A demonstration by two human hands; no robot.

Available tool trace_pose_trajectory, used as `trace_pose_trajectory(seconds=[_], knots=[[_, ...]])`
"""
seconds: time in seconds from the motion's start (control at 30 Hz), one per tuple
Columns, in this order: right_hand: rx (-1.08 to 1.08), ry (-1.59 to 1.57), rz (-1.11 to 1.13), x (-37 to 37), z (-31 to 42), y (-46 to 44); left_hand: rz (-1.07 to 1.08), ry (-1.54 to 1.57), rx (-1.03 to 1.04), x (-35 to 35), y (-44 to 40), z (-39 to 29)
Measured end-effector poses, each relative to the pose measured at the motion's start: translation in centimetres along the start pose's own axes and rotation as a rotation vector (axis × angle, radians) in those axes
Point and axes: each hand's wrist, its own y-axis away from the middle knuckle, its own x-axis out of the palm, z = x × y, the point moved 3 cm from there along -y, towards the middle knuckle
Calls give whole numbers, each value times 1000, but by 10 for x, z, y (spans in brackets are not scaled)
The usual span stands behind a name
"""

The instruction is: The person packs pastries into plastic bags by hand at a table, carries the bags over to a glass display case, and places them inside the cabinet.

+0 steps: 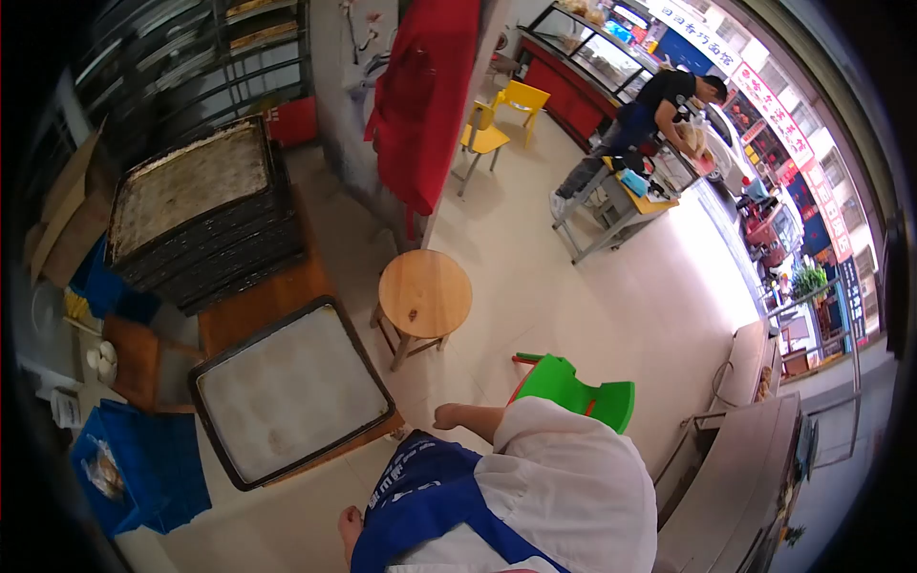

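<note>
Head view: our right hand [446, 416] curls closed; we cannot tell our left hand's [351, 525] state; our apron [415, 497] could snag the tray's [291, 392] near right corner, shifting it.

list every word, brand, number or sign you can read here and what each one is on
"面馆": end of the white shop signboard outside; its earlier characters are too unclear to quote.
Long red shop signboard outside: pale characters, too blurred to read.
Dark blue signboard beside its lower end: too small to read.
Blue cloth apron: white lettering, too distorted to read.
I can make out no brands or numbers.
</note>
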Motion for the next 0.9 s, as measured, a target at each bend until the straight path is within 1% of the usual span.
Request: trace_pose_trajectory(seconds=[0.03,0.07,0.1,0.13,0.17,0.2,0.23,0.27,0.3,0.37,0.43,0.47,0.5,0.6,0.67,0.73,0.8,0.9], knots=[[29,56,154,-9,-4,7,-65,157,-19,-15,23,-39],[50,123,310,-18,-5,11,-142,320,-44,-26,40,-59],[-7,248,478,27,-40,-24,-167,343,-68,-26,46,-58],[132,316,552,67,-71,-49,-166,294,-68,-27,49,-57],[68,382,521,36,-52,-18,-155,234,-60,-29,49,-56],[79,370,528,23,-44,-2,-141,255,-53,-11,36,-6],[102,361,552,22,-43,-3,-126,276,-46,6,23,40],[126,359,569,26,-43,-5,-112,297,-40,13,22,57],[139,361,580,30,-39,-11,-116,237,-63,15,21,76],[150,355,594,46,-34,-39,-136,153,-133,17,26,77],[155,354,608,85,-38,-85,-146,133,-149,14,28,75],[122,363,636,83,-20,-91,-150,131,-151,14,29,76],[138,356,577,81,-6,-93,-149,133,-147,13,28,77],[56,315,393,0,86,-24,-152,142,-115,6,24,87],[13,299,307,-24,121,9,-152,147,-89,3,21,90],[43,263,322,6,121,-9,-155,148,-70,0,18,88],[71,229,340,14,116,-13,-157,148,-60,-2,16,89],[135,136,286,-9,115,12,-159,130,-53,-4,15,88]])
